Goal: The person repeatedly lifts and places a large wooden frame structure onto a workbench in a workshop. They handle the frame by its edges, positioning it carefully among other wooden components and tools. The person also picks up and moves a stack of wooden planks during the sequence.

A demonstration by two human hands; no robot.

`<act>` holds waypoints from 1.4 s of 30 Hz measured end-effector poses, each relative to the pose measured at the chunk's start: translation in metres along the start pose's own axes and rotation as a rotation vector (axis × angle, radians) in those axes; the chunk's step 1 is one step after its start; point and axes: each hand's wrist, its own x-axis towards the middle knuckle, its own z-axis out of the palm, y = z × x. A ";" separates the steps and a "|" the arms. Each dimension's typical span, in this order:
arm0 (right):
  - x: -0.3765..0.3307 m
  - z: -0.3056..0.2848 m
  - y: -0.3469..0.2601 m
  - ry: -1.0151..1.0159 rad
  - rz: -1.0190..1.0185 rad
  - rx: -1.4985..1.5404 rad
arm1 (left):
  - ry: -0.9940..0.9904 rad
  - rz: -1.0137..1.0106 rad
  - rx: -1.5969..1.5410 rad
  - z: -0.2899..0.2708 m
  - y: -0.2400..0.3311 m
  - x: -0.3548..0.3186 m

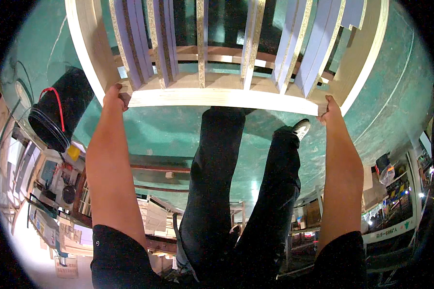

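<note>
A wooden rack [217, 98] of pale board sits ahead of the person over the green floor [169, 130], its front rail level between both hands; the left hand [115, 96] is clamped on the rail's left end, the right hand [330, 110] on its right end, fingers mostly hidden behind the wood; upright boards [164, 38] faced in lilac stand in its slots, their tops cut off by the frame; a black bucket [62, 115] with a red handle stands left; a white sign strip [388, 230] at lower right is too small to make out.
</note>
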 end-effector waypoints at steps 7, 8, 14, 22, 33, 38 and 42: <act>-0.026 0.008 -0.001 0.000 -0.091 -0.048 | 0.021 0.156 0.138 0.004 -0.001 -0.016; -0.036 0.010 0.001 -0.046 -0.133 -0.019 | -0.004 0.140 0.070 -0.002 0.001 -0.002; -0.024 0.009 0.006 -0.115 -0.011 0.054 | -0.249 0.060 0.040 -0.040 0.004 0.024; -0.029 -0.004 0.013 -0.004 -0.090 0.212 | -0.318 -0.009 -0.128 0.010 -0.056 -0.028; -0.022 0.016 0.005 0.255 0.004 0.253 | -0.315 0.147 -0.065 0.038 -0.034 -0.019; -0.071 0.036 -0.001 0.070 -0.051 0.144 | -0.511 0.007 -0.261 -0.031 -0.018 0.054; -0.037 0.023 0.006 0.236 -0.035 0.265 | -0.332 0.070 -0.273 0.025 -0.032 -0.011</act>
